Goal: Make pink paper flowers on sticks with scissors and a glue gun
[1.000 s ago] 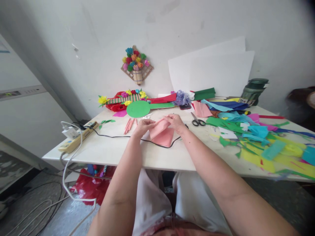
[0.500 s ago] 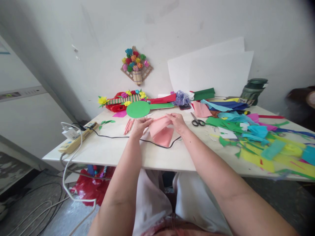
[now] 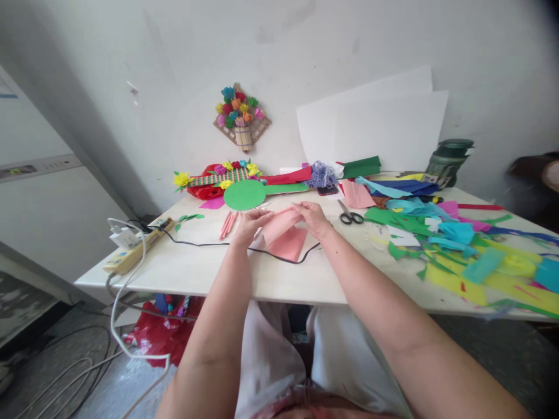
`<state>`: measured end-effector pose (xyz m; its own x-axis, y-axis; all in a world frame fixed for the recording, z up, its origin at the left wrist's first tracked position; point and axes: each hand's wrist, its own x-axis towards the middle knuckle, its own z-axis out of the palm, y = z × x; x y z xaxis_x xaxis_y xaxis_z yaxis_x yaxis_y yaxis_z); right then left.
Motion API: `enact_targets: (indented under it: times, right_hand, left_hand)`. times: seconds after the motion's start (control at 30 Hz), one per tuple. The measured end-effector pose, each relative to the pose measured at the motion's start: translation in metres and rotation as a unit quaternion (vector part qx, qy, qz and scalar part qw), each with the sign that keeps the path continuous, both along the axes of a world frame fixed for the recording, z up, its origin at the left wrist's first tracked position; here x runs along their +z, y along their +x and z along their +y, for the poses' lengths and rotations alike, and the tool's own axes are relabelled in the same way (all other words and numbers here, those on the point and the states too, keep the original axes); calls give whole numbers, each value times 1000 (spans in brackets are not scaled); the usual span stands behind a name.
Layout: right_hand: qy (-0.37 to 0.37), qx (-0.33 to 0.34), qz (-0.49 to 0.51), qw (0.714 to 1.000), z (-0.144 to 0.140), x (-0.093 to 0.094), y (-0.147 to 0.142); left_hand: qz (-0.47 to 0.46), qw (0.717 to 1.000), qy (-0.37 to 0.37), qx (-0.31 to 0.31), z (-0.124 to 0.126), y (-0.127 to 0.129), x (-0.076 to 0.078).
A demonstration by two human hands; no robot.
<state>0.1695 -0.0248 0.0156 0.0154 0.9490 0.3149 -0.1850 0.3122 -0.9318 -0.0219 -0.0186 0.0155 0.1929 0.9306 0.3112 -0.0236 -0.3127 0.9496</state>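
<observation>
A folded sheet of pink paper (image 3: 285,236) is held just above the white table (image 3: 183,270), over a black cable (image 3: 205,244). My left hand (image 3: 250,224) pinches its left upper corner and my right hand (image 3: 315,218) pinches its right upper edge. Several rolled pink paper sticks (image 3: 229,223) lie just left of my left hand. Black scissors (image 3: 350,216) rest right of my right hand.
A green paper disc (image 3: 244,194), a woven mat with paper flowers (image 3: 220,176) and purple ribbon (image 3: 323,173) lie at the back. Coloured paper scraps (image 3: 463,244) cover the right side. A power strip (image 3: 131,247) sits at the left edge. White sheets (image 3: 375,128) lean on the wall.
Both hands have shifted slightly away from me with the pink paper, which now lies flatter; the grip is unchanged.
</observation>
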Motion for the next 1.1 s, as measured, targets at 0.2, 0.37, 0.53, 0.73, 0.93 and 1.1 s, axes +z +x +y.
enact_targets:
  times: [0.2,0.37,0.53,0.73,0.93,1.1]
  right_hand:
    - [-1,34,0,999,-3,1,-2]
    - [-8,48,1,999,-4,2,-3]
    - [-8,59,-6,998,-4,1,-4]
    - [-2,51,-14,999,-3,2,-4]
    - [3,3,-24,1000,0,1,-2]
    - [19,21,-55,998,2,-3,-2]
  left_hand:
    - [-17,1000,3,9,2,2,-2]
    - [-28,1000,1,-2,-1,3,1]
    - [12,1000,2,-16,-3,2,2]
    - [0,1000,8,-6,1,2,-2]
    - [-8,1000,8,-1,-1,4,0]
    - [72,997,18,-2,-6,5,3]
